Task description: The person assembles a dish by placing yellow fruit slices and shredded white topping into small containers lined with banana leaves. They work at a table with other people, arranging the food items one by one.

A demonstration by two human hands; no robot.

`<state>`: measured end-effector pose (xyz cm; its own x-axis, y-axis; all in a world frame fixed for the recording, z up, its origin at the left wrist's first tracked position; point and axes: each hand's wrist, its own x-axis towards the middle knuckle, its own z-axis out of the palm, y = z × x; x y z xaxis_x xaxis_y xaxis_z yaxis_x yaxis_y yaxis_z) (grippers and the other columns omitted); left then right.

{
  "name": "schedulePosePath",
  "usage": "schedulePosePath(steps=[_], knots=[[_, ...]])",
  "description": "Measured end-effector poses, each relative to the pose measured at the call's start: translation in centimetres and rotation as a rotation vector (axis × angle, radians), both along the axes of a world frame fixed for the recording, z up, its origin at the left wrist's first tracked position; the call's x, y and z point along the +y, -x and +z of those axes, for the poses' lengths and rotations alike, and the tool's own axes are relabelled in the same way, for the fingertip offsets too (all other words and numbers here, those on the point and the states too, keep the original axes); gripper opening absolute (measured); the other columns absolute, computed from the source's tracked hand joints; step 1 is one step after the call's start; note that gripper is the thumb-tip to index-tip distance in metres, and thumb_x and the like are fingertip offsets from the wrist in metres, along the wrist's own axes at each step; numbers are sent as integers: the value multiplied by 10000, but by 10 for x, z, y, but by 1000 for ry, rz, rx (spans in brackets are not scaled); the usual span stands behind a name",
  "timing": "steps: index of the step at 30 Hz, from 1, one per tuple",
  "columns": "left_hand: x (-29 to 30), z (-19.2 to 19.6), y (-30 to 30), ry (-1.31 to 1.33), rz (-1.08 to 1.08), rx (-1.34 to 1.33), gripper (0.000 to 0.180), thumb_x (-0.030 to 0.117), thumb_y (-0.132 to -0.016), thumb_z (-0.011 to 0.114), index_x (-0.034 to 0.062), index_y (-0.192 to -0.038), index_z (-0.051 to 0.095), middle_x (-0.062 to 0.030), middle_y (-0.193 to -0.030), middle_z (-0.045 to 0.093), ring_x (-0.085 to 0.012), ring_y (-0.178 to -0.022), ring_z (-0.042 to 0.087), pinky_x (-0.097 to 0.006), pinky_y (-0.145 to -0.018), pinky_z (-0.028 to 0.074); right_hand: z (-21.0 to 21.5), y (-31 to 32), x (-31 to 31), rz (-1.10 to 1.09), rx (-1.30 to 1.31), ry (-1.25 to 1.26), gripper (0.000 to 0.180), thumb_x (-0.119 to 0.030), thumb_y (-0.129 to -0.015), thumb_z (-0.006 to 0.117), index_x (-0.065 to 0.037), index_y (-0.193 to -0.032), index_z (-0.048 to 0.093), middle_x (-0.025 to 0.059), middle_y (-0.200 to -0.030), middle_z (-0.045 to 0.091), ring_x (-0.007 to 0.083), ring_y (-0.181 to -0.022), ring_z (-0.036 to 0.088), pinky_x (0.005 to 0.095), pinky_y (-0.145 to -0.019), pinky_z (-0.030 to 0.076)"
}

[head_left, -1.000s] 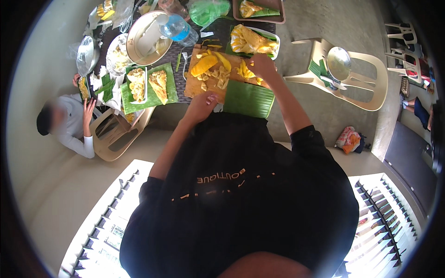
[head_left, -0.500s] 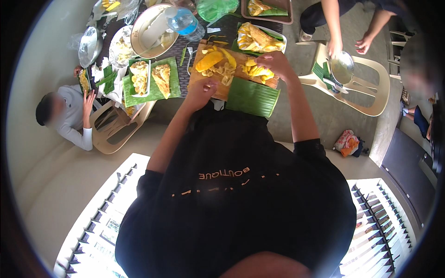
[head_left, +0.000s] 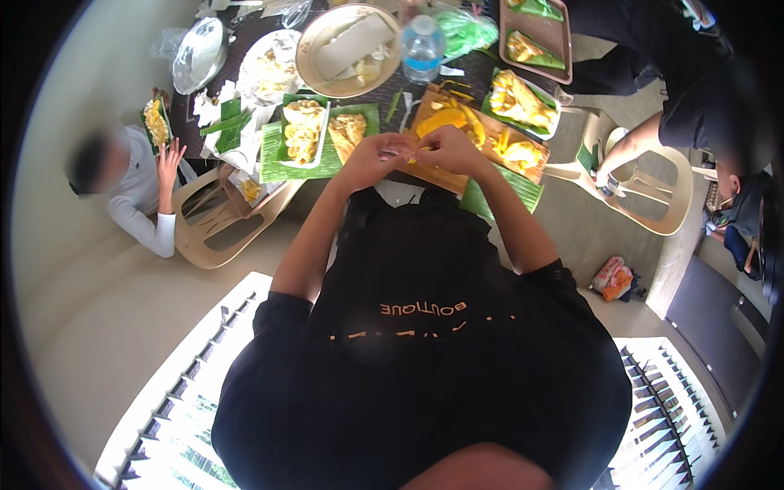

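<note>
My left hand and my right hand meet fingertip to fingertip in front of my chest, just above the near edge of a wooden cutting board. Between the fingers of both hands sits a small yellow fruit piece, pinched from both sides. More yellow fruit lies piled on the board. A banana leaf pokes out under the board's near right corner.
The dark table holds banana-leaf trays of food, a round metal bowl, a water bottle and a white tray. A seated person is at left. Another person bends over a beige chair at right.
My hands have lifted off the cutting board and come together nearer my body. A person in black has moved in at the right by the beige chair.
</note>
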<state>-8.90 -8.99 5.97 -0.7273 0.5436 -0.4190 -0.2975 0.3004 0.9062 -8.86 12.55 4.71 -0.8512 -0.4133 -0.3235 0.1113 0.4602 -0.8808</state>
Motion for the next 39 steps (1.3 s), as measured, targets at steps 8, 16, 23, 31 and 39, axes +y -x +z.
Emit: schedulePosePath(steps=[8, 16, 23, 31, 39], knots=[[-166, -37, 21, -36, 325, -25, 308, 130, -863, 626, 0, -1142, 611, -72, -1012, 663, -134, -941, 611, -278, -852, 476, 13, 57, -138, 0, 101, -288, 259, -266, -724, 675, -48, -853, 729, 161, -774, 685, 292, -732, 673, 359, -702, 531], [-277, -66, 39, 49, 329, 82, 282, 147, -851, 617, -4, -1088, 630, -77, -952, 675, -151, -885, 627, -288, -814, 488, -15, 113, -202, -58, 265, -467, 268, -306, -756, 647, -72, -859, 728, 168, -818, 678, 332, -797, 653, 402, -755, 517], [-305, -89, 44, 109, 363, 81, 258, 165, -856, 615, 20, -1067, 645, -96, -956, 684, -165, -873, 638, -291, -822, 489, -29, 129, -232, -53, 263, -688, 246, -316, -772, 626, -116, -873, 726, 144, -893, 678, 321, -859, 640, 419, -794, 508], [-305, -95, 37, 91, 317, -18, 250, 148, -880, 590, 2, -1080, 625, -86, -980, 664, -143, -891, 613, -275, -816, 482, -33, 133, -240, -24, 185, -862, 230, -333, -805, 633, -138, -901, 710, 113, -957, 667, 304, -926, 624, 423, -811, 499], [-330, -102, 43, 113, 313, 38, 268, 190, -859, 608, 32, -1073, 644, -79, -954, 688, -169, -829, 635, -295, -780, 500, -40, 133, -249, 19, 230, -943, 183, -292, -819, 625, -148, -902, 704, 113, -942, 668, 288, -925, 628, 421, -800, 506]])
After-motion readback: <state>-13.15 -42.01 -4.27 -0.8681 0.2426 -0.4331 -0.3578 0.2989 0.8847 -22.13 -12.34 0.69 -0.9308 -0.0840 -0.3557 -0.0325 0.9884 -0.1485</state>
